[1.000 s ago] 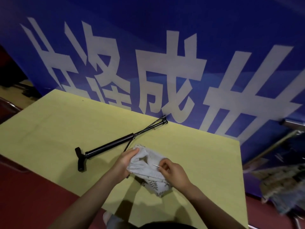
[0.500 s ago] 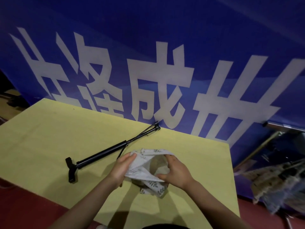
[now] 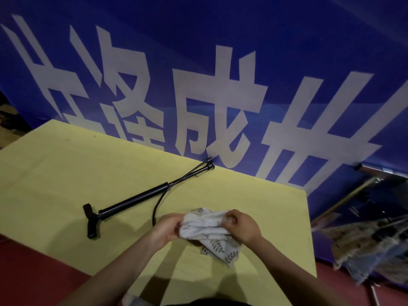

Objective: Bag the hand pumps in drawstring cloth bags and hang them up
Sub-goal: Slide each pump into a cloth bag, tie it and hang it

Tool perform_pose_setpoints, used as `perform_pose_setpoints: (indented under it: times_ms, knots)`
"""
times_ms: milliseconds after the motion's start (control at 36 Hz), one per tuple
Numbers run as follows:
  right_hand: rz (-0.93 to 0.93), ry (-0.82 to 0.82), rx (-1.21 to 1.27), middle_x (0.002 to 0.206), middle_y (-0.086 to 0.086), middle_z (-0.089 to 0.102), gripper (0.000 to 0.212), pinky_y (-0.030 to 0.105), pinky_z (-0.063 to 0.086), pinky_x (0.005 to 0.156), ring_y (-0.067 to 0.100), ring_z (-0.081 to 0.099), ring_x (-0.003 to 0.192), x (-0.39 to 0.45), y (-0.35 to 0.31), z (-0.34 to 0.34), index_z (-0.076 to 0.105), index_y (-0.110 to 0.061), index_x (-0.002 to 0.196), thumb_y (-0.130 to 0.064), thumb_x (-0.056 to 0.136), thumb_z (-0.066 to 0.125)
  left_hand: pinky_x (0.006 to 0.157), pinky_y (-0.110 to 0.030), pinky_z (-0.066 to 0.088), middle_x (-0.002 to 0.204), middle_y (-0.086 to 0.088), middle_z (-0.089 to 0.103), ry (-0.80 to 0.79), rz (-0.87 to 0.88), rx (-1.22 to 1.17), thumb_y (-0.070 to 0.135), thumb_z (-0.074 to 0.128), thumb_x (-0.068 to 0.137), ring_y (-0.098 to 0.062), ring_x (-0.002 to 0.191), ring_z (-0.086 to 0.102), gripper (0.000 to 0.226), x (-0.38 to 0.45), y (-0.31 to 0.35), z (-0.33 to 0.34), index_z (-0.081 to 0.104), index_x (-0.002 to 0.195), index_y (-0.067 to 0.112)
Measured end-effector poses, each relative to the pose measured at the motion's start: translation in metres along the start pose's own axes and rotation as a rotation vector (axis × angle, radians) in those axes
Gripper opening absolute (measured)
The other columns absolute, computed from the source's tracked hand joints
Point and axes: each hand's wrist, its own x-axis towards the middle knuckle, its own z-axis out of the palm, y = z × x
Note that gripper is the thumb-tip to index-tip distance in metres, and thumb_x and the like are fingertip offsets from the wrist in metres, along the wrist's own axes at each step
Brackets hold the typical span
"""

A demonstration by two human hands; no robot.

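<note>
A black hand pump [image 3: 132, 202] lies slanted on the yellow table [image 3: 55, 173], its T-handle toward the near left and its thin rods and hose end by the banner. A white cloth bag [image 3: 209, 228] with a grey leaf print is bunched over the table to the pump's right. My left hand [image 3: 167, 228] grips the bag's left side. My right hand [image 3: 240, 228] pinches its right side, with the lower part of the bag trailing onto the table. The pump's hose curves down close to my left hand.
A blue banner [image 3: 220, 62] with large white characters stands right behind the table. At the right, past the table's edge, lie a metal rail [image 3: 384, 171] and a heap of printed fabric [image 3: 375, 244]. Red floor [image 3: 33, 272] runs along the near side.
Both hands have gathered the bag into a tighter bunch and drawn its mouth sideways between them. The pump has not moved; the camera has shifted a little.
</note>
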Motion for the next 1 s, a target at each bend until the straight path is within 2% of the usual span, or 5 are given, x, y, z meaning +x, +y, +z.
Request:
perform_pose_setpoints:
  times_ms: [417, 528, 667, 889, 1000]
  knots:
    - [0.233, 0.042, 0.324, 0.097, 0.007, 0.067, 0.042, 0.03, 0.046, 0.075, 0.026, 0.064, 0.093, 0.115, -0.084, 0.039, 0.056, -0.012, 0.124, -0.036, 0.09, 0.061, 0.061, -0.033, 0.044, 0.084, -0.01, 0.066, 0.618, 0.161, 0.792, 0.025, 0.051, 0.096, -0.023, 0.071, 0.06, 0.027, 0.067, 0.032, -0.145, 0.066, 0.099, 0.003]
    - [0.287, 0.045, 0.266, 0.12, 0.013, 0.065, 0.044, 0.033, 0.046, 0.089, 0.031, 0.06, 0.11, 0.161, -0.1, 0.036, 0.057, -0.01, 0.123, -0.04, 0.091, 0.059, 0.074, -0.029, 0.042, 0.124, -0.013, 0.058, 0.541, 0.133, 0.781, 0.031, 0.05, 0.098, -0.026, 0.095, 0.06, 0.039, 0.089, 0.04, -0.158, 0.055, 0.13, 0.01]
    - [0.285, 0.143, 0.221, 0.124, 0.011, 0.062, 0.05, 0.037, 0.045, 0.091, 0.033, 0.057, 0.116, 0.21, -0.118, 0.038, 0.052, -0.009, 0.126, -0.045, 0.091, 0.058, 0.092, -0.036, 0.047, 0.121, -0.012, 0.061, 0.437, 0.203, 0.964, 0.039, 0.058, 0.091, -0.029, 0.112, 0.056, 0.045, 0.126, 0.041, -0.164, 0.059, 0.126, 0.011]
    - [0.617, 0.073, 0.463, 0.149, 0.012, 0.036, 0.114, 0.044, 0.052, 0.095, 0.034, 0.057, 0.118, 0.26, -0.117, 0.053, -0.004, -0.007, 0.152, -0.052, 0.077, 0.07, 0.074, -0.029, 0.045, 0.105, -0.001, 0.058, 0.059, 0.127, 1.321, 0.041, 0.073, 0.069, -0.021, 0.094, 0.058, 0.046, 0.152, 0.044, -0.168, 0.054, 0.106, 0.021]
    - [0.652, 0.082, 0.521, 0.131, 0.015, 0.053, 0.099, 0.045, 0.054, 0.09, 0.036, 0.063, 0.104, 0.272, -0.115, 0.066, -0.011, -0.007, 0.151, -0.019, 0.083, 0.06, 0.062, -0.024, 0.039, 0.096, 0.004, 0.055, 0.032, 0.187, 1.198, 0.039, 0.076, 0.073, -0.015, 0.085, 0.056, 0.046, 0.154, 0.05, -0.171, 0.046, 0.104, 0.023]
